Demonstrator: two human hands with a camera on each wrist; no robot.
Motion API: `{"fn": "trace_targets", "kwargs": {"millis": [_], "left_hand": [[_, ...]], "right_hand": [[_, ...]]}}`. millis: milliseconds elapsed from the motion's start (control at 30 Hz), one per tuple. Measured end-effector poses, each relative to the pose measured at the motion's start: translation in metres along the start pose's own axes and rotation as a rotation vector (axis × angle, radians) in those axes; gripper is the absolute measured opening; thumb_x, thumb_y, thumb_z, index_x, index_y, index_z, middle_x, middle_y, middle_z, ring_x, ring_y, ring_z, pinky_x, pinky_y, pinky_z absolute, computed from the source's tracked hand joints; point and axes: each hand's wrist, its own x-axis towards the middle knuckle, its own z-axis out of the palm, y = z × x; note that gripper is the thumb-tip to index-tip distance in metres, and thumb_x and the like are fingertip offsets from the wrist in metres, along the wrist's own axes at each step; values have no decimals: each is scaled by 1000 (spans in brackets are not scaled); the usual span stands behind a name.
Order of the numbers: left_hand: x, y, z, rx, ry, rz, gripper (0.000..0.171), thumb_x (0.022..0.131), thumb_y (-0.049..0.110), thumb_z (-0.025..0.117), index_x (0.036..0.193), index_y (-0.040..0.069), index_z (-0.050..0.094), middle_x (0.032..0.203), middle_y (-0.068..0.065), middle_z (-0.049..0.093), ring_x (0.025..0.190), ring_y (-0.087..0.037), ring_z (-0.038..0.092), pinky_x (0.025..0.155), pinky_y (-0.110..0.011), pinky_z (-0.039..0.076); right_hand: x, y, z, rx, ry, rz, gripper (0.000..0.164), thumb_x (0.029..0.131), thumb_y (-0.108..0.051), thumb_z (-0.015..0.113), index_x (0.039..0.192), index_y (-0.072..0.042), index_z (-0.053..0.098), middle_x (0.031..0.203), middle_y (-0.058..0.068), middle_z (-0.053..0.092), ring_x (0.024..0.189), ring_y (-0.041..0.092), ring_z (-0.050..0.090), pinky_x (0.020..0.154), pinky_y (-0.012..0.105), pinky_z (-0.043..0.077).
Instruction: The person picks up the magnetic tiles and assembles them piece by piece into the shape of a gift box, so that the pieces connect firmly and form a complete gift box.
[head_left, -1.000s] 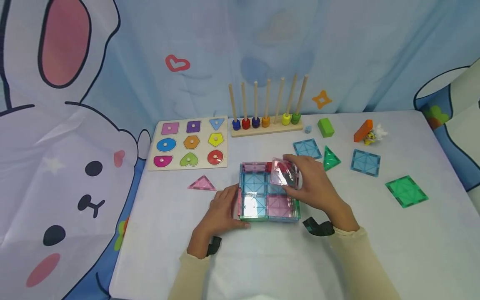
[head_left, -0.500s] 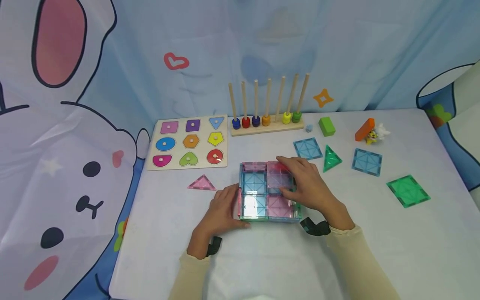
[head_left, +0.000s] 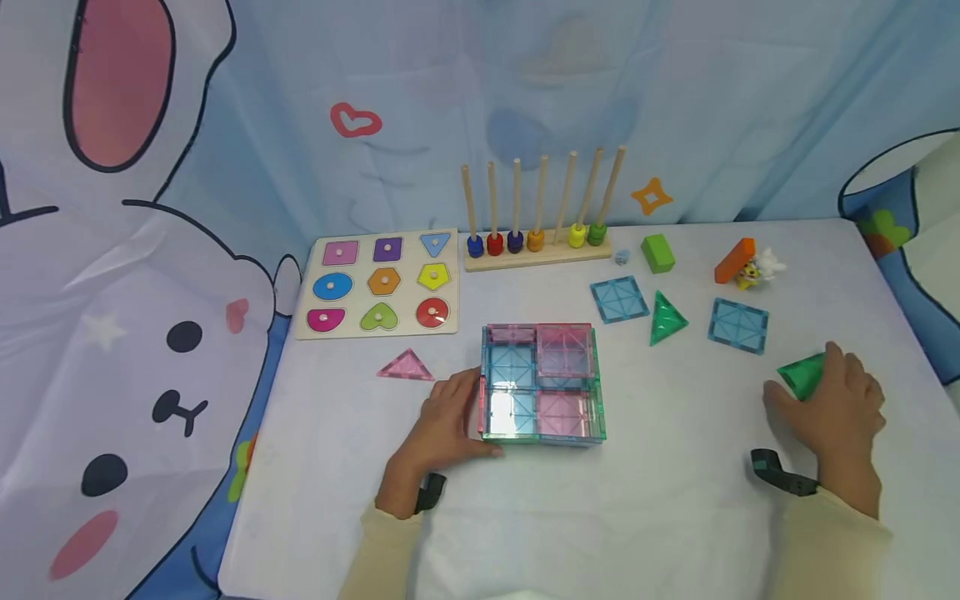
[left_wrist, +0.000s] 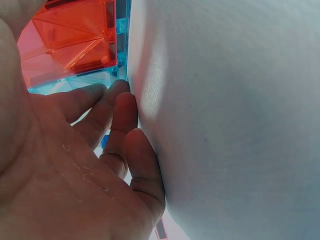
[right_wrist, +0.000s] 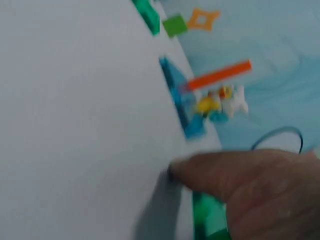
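A low box of translucent magnetic tiles (head_left: pixel 512 367), with blue, pink and green tiles, sits at the middle of the table in the head view. My left hand (head_left: pixel 442 425) rests against its left side, thumb by the near left corner. In the left wrist view, the left fingers (left_wrist: pixel 125 115) lie loosely bent along the tabletop beside the box's tiles. A pink tile (head_left: pixel 566 350) covers the box's far right part. My right hand (head_left: pixel 840 408) is spread over a green square tile (head_left: pixel 802 375) at the right, partly hiding it. The right wrist view is blurred.
A pink triangle tile (head_left: pixel 406 365) lies left of the box. Blue square tiles (head_left: pixel 618 299) and a green triangle tile (head_left: pixel 666 319) are to its right. Behind stand a shape puzzle board (head_left: pixel 352 310), a peg stacker (head_left: pixel 536 257), a green block (head_left: pixel 657 253) and an orange block (head_left: pixel 734 260).
My right hand set the pink tile on the box's far right part, let go, and moved right to the green square tile. The left hand has stayed against the box.
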Motion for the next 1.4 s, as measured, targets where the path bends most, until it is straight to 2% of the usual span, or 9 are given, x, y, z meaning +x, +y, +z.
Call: {"fn": "trace_targets", "kwargs": {"millis": [167,333,500,633,767,967,1200,1300,1400], "left_hand": [[-2,-3,-5,5,19,-6,117,59,59,81,151,28,16,150,8,28,128,-16,29,102,-45,33],[0,-4,-4,4,22,6,117,58,60,81,150,27,17,149,9,28,128,-16,29,102,-44,34],[3,-2,0,-6,-1,3,117,59,62,79,151,25,17,150,9,27,129,-17,29,102,-45,33],[3,-1,2,-13,-12,-14,117,59,61,80,151,27,16,150,10,26,129,-16,28,103,-44,32],[4,0,3,-16,-5,-1,116,59,59,81,150,29,16,150,11,27,128,-16,29,103,-44,32],[3,1,3,-15,-14,-3,116,59,60,80,150,30,15,150,11,26,129,-16,28,104,-45,32],[1,0,1,0,-5,-4,117,58,61,81,151,27,16,150,10,27,128,-16,29,103,-44,33],[1,1,1,-4,-2,3,117,58,59,82,150,28,17,149,11,27,127,-15,29,104,-44,32],[1,2,2,-1,0,4,117,58,59,82,150,29,16,149,11,27,128,-14,28,103,-44,32]], "right_hand": [[1,30,14,3,21,-21,84,87,-37,59,149,-2,15,143,36,21,126,57,19,85,72,22],[-17,0,-2,92,89,-50,83,81,-32,70,147,-7,29,140,32,33,123,53,29,90,70,25],[-53,-82,-30,224,179,-486,69,70,-16,82,132,-11,54,141,15,45,126,41,38,97,63,32],[-83,-149,-21,251,80,-892,63,63,-19,85,121,-14,62,139,6,48,125,31,42,97,55,33],[-102,-185,5,227,-60,-1066,57,66,-30,83,119,-20,63,138,1,49,126,23,42,96,52,33],[-111,-196,29,182,-153,-1059,50,68,-33,82,115,-24,64,137,-3,50,127,21,42,98,54,33],[-108,-193,28,234,-175,-1039,55,71,-35,82,121,-21,62,138,-2,49,130,21,38,98,53,35],[-98,-181,24,308,-81,-935,54,74,-28,80,123,-17,61,138,2,48,129,24,37,99,53,34],[-73,-162,20,342,148,-703,48,80,-22,74,124,-11,59,135,9,49,125,30,39,98,53,33]]}}
